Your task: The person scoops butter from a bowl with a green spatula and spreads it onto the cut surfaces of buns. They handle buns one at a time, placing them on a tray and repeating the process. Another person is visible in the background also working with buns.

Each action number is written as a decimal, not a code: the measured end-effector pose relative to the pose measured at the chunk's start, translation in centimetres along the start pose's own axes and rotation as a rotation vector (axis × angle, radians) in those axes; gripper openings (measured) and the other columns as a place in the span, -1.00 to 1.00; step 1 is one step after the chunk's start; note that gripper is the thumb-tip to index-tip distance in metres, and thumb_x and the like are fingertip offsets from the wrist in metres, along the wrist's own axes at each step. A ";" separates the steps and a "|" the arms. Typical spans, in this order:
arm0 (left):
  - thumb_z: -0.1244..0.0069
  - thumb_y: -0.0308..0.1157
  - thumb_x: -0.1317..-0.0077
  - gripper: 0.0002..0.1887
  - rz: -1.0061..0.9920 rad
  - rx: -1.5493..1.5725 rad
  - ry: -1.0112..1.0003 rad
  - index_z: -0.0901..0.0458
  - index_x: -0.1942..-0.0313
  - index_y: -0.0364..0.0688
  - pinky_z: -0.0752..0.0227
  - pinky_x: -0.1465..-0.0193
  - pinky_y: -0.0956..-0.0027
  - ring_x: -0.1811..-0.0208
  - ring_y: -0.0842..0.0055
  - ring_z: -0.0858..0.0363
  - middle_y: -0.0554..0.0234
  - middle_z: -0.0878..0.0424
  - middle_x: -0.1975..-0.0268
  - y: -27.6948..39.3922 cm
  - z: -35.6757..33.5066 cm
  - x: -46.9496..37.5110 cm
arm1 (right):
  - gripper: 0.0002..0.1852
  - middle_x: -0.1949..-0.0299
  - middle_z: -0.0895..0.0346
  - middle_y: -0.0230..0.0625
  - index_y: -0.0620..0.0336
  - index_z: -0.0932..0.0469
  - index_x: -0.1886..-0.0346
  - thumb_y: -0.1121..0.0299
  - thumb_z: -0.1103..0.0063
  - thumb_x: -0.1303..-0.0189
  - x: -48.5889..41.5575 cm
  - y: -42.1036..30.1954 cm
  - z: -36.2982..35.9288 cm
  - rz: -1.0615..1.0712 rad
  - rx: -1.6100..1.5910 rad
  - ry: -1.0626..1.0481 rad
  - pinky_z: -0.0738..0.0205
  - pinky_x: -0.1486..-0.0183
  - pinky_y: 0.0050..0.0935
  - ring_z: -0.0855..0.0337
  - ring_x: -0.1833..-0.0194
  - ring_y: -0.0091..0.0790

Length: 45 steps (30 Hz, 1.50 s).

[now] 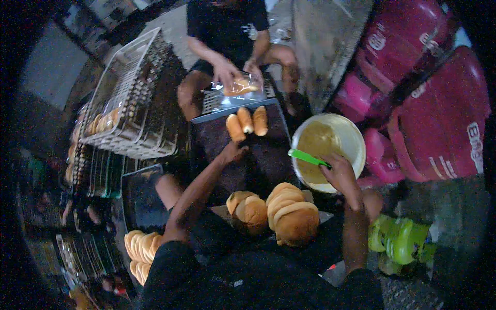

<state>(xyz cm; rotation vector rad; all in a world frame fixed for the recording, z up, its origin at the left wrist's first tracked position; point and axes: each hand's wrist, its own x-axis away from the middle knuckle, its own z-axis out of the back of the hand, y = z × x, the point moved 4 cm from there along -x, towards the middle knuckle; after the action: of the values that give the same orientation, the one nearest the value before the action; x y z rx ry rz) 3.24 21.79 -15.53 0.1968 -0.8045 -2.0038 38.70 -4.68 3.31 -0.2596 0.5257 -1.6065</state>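
Note:
Over a round white tub (360,155) of yellowish-brown spread, my right hand (339,172) grips a green-bladed spatula (306,155). My left hand (233,151) is at the near end of the elongated bread rolls (245,119) on a dark tray (271,155); its fingers are too dark to tell whether they hold the leftmost roll. Close to my body lie two groups of round buns, a smaller one (248,211) on the left and a larger stack (292,217) on the right. Across the tray, a person's hands (228,75) handle a clear plastic bag (240,87) with bread inside.
A white plastic crate (131,149) with bread stands at the left, above other crates. More buns (141,248) lie at lower left. Pink and maroon motor scooters (438,131) stand at the right, and green gas cylinders (401,238) at lower right.

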 end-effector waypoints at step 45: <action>0.20 0.55 -0.34 -0.03 0.486 1.949 -0.319 -0.52 -0.29 -0.24 -0.59 -0.25 -0.02 -0.16 0.06 -0.68 -0.09 -0.65 -0.20 15.5 1.2 15.8 | -0.71 0.24 -0.75 -0.10 0.19 -0.74 0.03 0.39 -0.39 -0.16 -2.9 -5.9 3.3 0.196 -0.314 -0.419 -0.60 0.08 -0.19 -0.77 0.19 -0.12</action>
<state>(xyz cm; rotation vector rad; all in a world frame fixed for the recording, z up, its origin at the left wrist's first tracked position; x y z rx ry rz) 5.06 4.03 -2.33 0.6565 -2.4301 -0.2068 35.38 -2.22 9.45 -0.7400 0.4584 -1.2299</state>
